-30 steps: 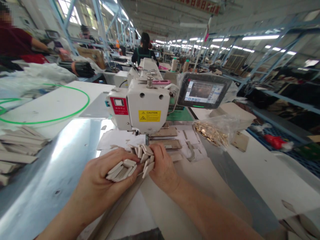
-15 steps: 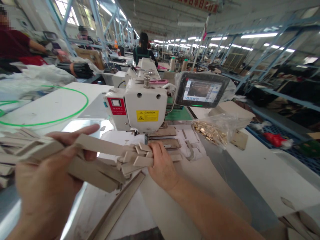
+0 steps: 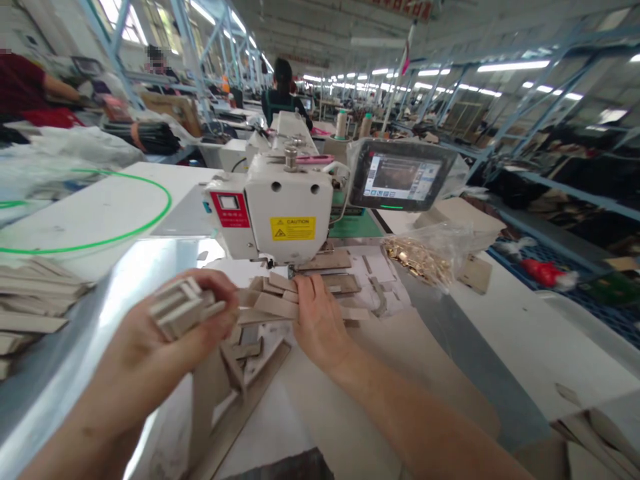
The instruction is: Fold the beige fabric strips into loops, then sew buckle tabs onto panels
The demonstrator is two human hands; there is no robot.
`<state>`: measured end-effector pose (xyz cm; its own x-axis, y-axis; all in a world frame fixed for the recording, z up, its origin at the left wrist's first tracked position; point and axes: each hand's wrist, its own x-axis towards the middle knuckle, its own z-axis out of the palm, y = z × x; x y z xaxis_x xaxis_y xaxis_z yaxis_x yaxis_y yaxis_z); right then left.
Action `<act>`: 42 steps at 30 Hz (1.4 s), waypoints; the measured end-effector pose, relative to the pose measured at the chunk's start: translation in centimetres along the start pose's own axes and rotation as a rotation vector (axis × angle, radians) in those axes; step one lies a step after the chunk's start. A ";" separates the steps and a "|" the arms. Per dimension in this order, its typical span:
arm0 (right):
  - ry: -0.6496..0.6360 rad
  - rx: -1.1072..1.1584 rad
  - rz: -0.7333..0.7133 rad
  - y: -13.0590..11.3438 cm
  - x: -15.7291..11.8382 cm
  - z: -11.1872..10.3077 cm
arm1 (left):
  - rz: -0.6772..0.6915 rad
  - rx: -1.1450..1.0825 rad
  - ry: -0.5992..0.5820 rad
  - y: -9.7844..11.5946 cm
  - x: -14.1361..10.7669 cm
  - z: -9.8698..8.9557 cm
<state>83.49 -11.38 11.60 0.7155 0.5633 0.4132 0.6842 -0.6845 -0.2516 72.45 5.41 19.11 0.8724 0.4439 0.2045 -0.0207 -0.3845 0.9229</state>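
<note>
My left hand [image 3: 165,347] is closed around a bundle of beige strips [image 3: 183,308], whose blunt ends stick out above the thumb. Below that hand, longer beige strips [image 3: 213,383] slant down over the table; whether it grips them too is unclear. Just in front of the sewing machine head [image 3: 287,207], my right hand [image 3: 320,323] has its fingers curled over a loose cluster of beige strips [image 3: 273,300]. The undersides of those fingers are hidden. A long beige channel-like piece [image 3: 250,413] lies diagonally between my forearms.
More beige strips [image 3: 35,300] are piled at the left. A control screen [image 3: 400,175] stands beside the machine, with a plastic bag of gold metal parts [image 3: 425,260] in front of it. A green cord [image 3: 167,207] loops over the left tabletop. A co-worker [image 3: 283,93] sits ahead.
My left hand has moved right, away from the pile at the left, and turned so its strips point upward. The right hand stays near the machine head, among the strips.
</note>
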 end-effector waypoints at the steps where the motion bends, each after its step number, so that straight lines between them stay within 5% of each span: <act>1: -0.003 -0.030 0.001 -0.1 0.0 -0.1 | -0.019 0.035 -0.075 0.3 0.0 0.8; 4: -0.030 -0.086 -0.006 -0.4 0.1 -0.4 | -0.066 0.185 -0.187 0.2 0.4 2.5; 13: -0.039 -0.178 -0.067 -0.4 0.0 -0.8 | -0.009 0.449 -0.173 -1.8 1.8 4.6; 24: -0.035 -0.164 -0.114 -0.5 0.0 -1.2 | -0.052 0.281 -0.083 -0.7 1.3 3.5; 33: -0.035 -0.195 -0.099 -0.7 -0.2 -0.9 | -0.076 0.437 -0.162 -1.8 2.0 3.5; 42: -0.004 -0.244 -0.076 -0.5 0.0 -0.8 | -0.140 0.305 -0.261 -2.4 2.4 3.3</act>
<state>83.01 -11.42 12.44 0.6640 0.6189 0.4197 0.6823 -0.7311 -0.0012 76.25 4.72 16.33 0.9516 0.3045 -0.0415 0.2182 -0.5745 0.7889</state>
